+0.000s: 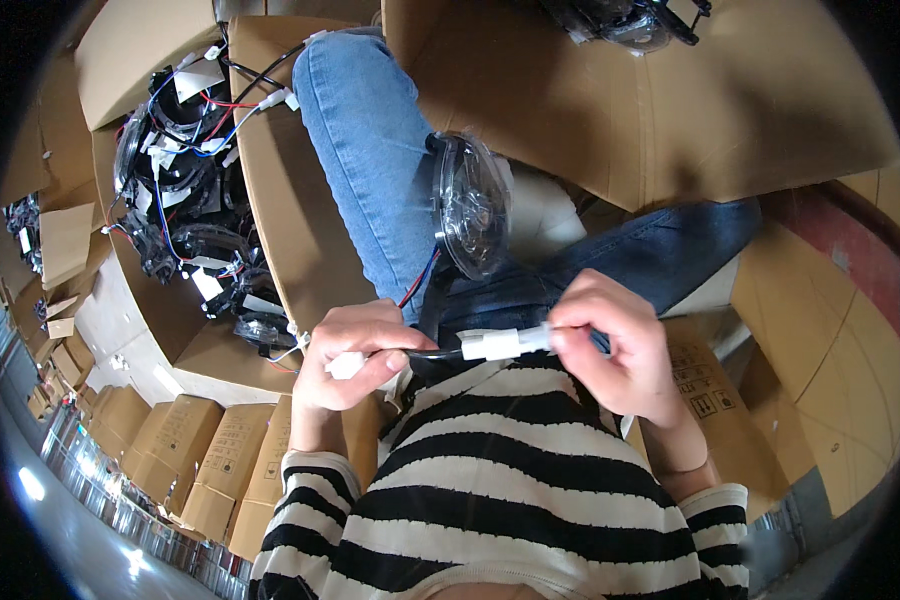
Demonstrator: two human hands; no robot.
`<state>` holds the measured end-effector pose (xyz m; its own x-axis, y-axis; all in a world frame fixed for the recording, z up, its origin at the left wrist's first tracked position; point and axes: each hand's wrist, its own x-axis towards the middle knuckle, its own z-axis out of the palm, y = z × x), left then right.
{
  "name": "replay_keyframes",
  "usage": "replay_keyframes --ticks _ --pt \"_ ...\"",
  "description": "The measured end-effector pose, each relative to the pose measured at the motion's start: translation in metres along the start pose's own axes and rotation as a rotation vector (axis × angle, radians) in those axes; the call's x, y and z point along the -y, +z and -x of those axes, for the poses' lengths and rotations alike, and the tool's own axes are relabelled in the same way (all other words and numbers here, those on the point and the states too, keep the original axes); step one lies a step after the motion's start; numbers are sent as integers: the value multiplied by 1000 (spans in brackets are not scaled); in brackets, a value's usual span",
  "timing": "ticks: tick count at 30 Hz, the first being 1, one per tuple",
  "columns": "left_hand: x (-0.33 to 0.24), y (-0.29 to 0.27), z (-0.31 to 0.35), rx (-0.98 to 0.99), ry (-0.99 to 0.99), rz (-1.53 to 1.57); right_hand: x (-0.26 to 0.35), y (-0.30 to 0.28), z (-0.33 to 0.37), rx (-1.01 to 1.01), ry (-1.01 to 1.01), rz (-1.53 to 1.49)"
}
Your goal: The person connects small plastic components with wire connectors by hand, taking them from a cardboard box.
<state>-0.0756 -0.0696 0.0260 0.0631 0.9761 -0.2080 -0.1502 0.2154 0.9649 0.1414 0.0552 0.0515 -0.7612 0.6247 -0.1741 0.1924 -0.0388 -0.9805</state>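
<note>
My left hand [355,350] is closed around a black cable [435,353], with a white plug [346,366] showing among its fingers. The cable runs right to a white connector [490,345] held level over my lap. At its far end my right hand [615,345] pinches a translucent sleeve [538,338] between thumb and fingers. Just beyond, a round lamp [475,205] with a black rim and a clear front, which looks wrapped in clear film, rests against my legs. Red and blue wires [420,278] lead from near the lamp toward my left hand.
On the left an open carton [295,215] holds several black lamps [185,190] with tangled wires and white plugs. Another open carton [570,110] stands ahead, with black parts [630,22] at its top. Closed boxes [225,465] line the lower left; more cardboard [820,330] is at right.
</note>
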Motion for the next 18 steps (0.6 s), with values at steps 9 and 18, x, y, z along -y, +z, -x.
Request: replay_keyframes --ticks 9,18 --pt "-141 -56 41 -866 714 325 -21 -37 48 -125 191 -153" --pt "-102 -198 88 -1446 308 -569 -34 -44 54 -117 132 -64"
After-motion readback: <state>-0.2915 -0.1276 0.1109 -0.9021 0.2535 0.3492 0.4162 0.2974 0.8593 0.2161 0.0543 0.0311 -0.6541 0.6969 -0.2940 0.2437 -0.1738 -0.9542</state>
